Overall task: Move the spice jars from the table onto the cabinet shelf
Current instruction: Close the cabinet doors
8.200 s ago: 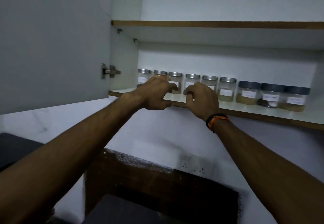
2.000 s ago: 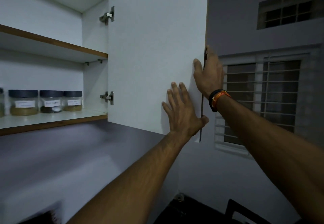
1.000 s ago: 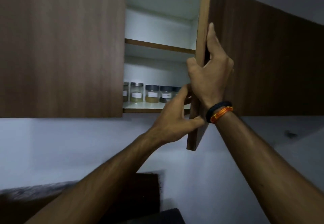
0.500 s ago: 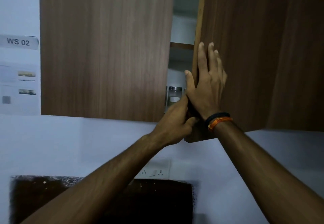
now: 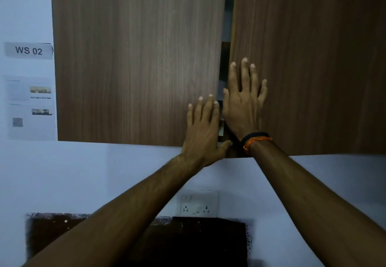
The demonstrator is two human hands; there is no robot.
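Two brown wood-grain cabinet doors fill the upper view. The left door [image 5: 135, 58] looks flush with the cabinet; the right door [image 5: 309, 58] stands slightly ajar, leaving a narrow dark gap [image 5: 225, 37] between them. My left hand [image 5: 203, 129] lies flat, fingers spread, on the lower right corner of the left door. My right hand [image 5: 243, 104], with a black and orange wristband, presses flat on the inner edge of the right door. A sliver of one spice jar [image 5: 221, 128] shows through the gap between my hands; the other jars and the shelf are hidden.
A white wall runs below the cabinet with a double socket plate [image 5: 198, 204]. A dark brown panel [image 5: 188, 241] sits under it. On the left wall hang a "WS 02" label [image 5: 28, 50] and printed sheets [image 5: 31, 108].
The right door has swung nearly shut and the gap has narrowed. My left hand moved from the door's edge onto the left door's face; my right hand flattened on the right door.
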